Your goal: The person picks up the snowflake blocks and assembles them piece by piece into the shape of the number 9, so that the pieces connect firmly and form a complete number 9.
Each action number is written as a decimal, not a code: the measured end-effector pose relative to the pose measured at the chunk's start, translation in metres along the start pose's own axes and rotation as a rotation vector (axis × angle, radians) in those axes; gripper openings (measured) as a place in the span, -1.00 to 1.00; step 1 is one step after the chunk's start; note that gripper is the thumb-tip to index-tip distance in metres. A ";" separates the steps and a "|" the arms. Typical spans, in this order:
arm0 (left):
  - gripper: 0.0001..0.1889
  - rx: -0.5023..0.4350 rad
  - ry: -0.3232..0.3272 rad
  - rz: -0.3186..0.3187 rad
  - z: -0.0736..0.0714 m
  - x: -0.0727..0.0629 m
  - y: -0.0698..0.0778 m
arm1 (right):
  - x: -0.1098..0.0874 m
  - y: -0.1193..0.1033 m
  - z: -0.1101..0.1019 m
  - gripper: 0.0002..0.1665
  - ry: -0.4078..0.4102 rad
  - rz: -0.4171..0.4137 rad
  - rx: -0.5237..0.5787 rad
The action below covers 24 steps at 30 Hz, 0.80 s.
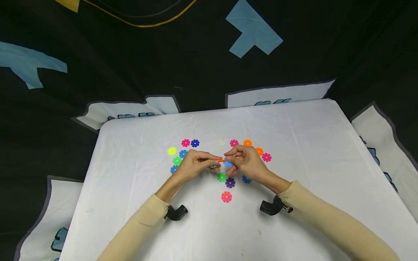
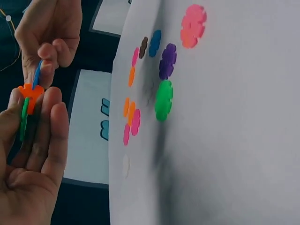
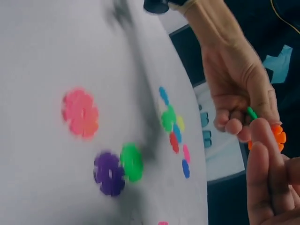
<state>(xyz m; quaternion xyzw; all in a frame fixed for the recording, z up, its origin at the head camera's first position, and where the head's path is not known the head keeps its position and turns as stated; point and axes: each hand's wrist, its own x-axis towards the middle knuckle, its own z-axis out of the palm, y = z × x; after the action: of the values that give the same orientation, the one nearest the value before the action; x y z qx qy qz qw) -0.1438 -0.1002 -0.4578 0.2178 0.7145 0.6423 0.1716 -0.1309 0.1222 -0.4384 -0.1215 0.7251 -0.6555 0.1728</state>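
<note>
Above the table, my left hand [image 1: 196, 164] pinches a small joined set of notched plastic discs. An orange disc [image 2: 31, 92] is in this set, seen nearly edge-on in the head view, and a green disc [image 2: 24, 119] stands crosswise to it by my left fingers. Facing it, my right hand [image 1: 249, 164] holds a blue disc [image 2: 37, 75] between thumb and fingers. The blue disc's edge meets the orange one; whether they are interlocked I cannot tell. In the right wrist view the fingers of my right hand [image 3: 272, 183] cover part of the orange disc [image 3: 280, 136].
Loose discs lie flat on the white table [image 1: 130, 203]: a green one [image 1: 221, 177], a purple one [image 1: 230, 182] and a coral one [image 1: 226, 197] below the hands. Several more lie left, near a yellow disc [image 1: 172, 150], and right, near a pink disc [image 1: 266, 157].
</note>
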 end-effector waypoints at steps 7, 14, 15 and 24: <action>-0.81 0.027 0.061 0.015 0.001 0.001 0.001 | 0.007 -0.001 0.003 -0.82 0.041 0.017 0.012; -0.79 0.073 0.040 -0.013 0.003 -0.003 0.000 | 0.006 0.005 0.000 -0.79 -0.024 0.041 0.011; -0.78 0.086 0.031 -0.024 0.002 -0.006 0.000 | 0.007 0.007 -0.002 -0.76 -0.057 0.044 -0.003; -0.70 0.085 0.094 -0.089 -0.027 -0.029 0.004 | 0.012 0.042 -0.091 -0.52 0.051 -0.096 -0.558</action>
<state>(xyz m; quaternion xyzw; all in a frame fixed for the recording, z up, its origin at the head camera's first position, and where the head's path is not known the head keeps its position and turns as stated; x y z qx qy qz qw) -0.1333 -0.1376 -0.4520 0.1625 0.7575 0.6126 0.1567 -0.1767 0.2054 -0.4741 -0.1823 0.8749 -0.4409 0.0832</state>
